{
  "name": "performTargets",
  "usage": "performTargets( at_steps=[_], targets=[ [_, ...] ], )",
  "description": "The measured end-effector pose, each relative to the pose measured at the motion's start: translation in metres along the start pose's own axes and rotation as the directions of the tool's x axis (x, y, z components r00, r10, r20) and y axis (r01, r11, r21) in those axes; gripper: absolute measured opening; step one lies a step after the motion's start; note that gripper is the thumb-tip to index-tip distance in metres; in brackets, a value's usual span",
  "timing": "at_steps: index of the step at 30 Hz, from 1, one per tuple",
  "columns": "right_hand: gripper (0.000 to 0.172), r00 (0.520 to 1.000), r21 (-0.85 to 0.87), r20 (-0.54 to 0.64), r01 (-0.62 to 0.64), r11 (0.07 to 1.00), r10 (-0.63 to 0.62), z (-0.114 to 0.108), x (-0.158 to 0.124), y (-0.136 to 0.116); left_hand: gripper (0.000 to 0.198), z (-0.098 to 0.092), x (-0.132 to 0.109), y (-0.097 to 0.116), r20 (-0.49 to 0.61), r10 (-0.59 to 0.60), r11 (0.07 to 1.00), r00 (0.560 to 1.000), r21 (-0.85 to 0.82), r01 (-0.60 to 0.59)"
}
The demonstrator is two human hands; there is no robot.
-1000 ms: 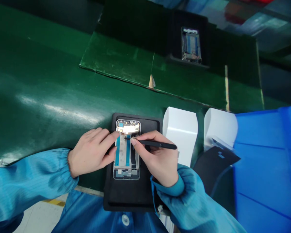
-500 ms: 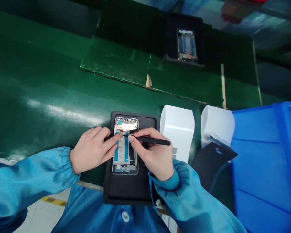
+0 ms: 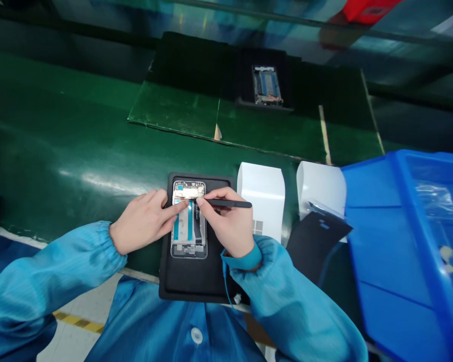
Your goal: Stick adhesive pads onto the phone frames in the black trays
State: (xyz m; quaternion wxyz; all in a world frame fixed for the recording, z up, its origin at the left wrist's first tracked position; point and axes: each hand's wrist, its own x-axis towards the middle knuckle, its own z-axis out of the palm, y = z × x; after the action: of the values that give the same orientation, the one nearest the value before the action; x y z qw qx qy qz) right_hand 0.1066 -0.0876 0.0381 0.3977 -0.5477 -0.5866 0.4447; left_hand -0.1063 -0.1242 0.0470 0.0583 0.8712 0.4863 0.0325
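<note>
L hand (image 3: 143, 221) half open, fingertips on 1 phone frame (image 3: 189, 219), gripping nothing. R hand (image 3: 224, 221) pinches 1 black stylus (image 3: 228, 203), tip on frame. Frame on 1 black mat (image 3: 184, 281), 6 o'clock. 2nd phone frame (image 3: 267, 85) 12 o'clock; 2 white cards (image 3: 262, 198) 3 o'clock; 1 blue bin (image 3: 396, 226) 4 o'clock.

Smock: blue striped antistatic fabric smock (image 3: 154, 332), glossy, closed down the front
Button: round white snap button (image 3: 197, 335)
Sleeves: long, loose left sleeve (image 3: 49, 281) and right sleeve (image 3: 294, 306)
Cuffs: gathered elastic left cuff (image 3: 115, 246); snug, smooth right cuff (image 3: 245, 260)
Cord: thin blue cord (image 3: 226, 281) below the right cuff
Hands: bare left hand (image 3: 141, 221), bare right hand (image 3: 226, 221)
</note>
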Motion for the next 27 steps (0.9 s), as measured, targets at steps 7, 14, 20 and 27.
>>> performTargets(
  at_steps=[7, 14, 20, 27],
  targets=[
    [0.013, 1.000, 0.059, -0.011, 0.017, 0.998, -0.016, 0.002, 0.003, 0.000, 0.039, -0.002, -0.005, -0.006, 0.031, 0.007, 0.999, 0.999, -0.036, -0.006],
    [0.015, 0.999, 0.102, -0.036, 0.040, 0.994, -0.036, 0.005, 0.004, 0.004, 0.035, 0.003, -0.013, 0.002, -0.071, -0.042, 0.999, 0.997, -0.010, 0.041],
    [0.015, 0.997, 0.107, -0.043, 0.070, 0.992, -0.065, 0.006, 0.005, 0.002, 0.039, -0.002, -0.010, 0.015, -0.029, -0.146, 0.986, 0.989, 0.083, 0.148],
    [0.016, 0.994, 0.151, -0.070, 0.089, 0.985, -0.080, 0.007, 0.008, 0.005, 0.029, 0.003, -0.011, 0.009, -0.047, -0.256, 0.937, 0.966, -0.257, 0.236]
  ],
)
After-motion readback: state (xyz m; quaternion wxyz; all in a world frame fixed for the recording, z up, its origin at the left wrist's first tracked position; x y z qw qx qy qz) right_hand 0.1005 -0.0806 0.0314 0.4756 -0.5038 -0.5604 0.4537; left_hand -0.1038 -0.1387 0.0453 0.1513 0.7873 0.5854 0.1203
